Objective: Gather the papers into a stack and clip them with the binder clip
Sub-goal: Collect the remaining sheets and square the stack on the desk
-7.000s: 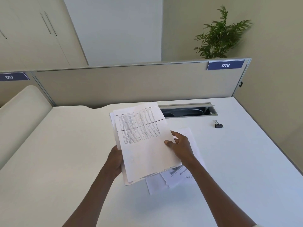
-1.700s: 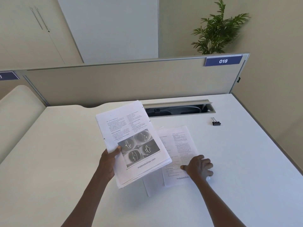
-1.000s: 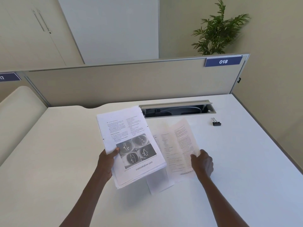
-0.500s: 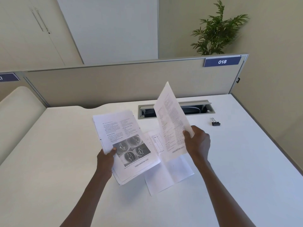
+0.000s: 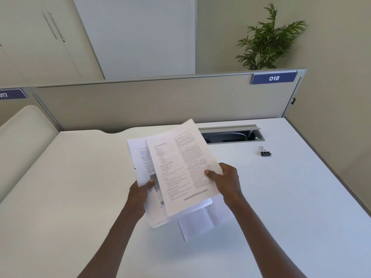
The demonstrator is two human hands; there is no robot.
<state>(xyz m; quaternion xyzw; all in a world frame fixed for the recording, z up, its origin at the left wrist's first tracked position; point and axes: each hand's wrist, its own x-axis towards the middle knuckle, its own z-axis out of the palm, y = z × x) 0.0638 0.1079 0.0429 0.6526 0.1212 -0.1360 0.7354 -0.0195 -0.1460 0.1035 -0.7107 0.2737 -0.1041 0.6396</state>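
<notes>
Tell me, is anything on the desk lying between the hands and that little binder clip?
Nothing visible: bare desk lies between the right hand and the binder clip. Both hands are busy, though, the left hand too, holding the papers.

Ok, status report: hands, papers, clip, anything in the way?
Left hand grips stack; right hand pinches top sheet onto it. One sheet left on desk. Binder clip unused, path clear.

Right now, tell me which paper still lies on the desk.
The blank white sheet below the held stack; neither hand touches it.
</notes>
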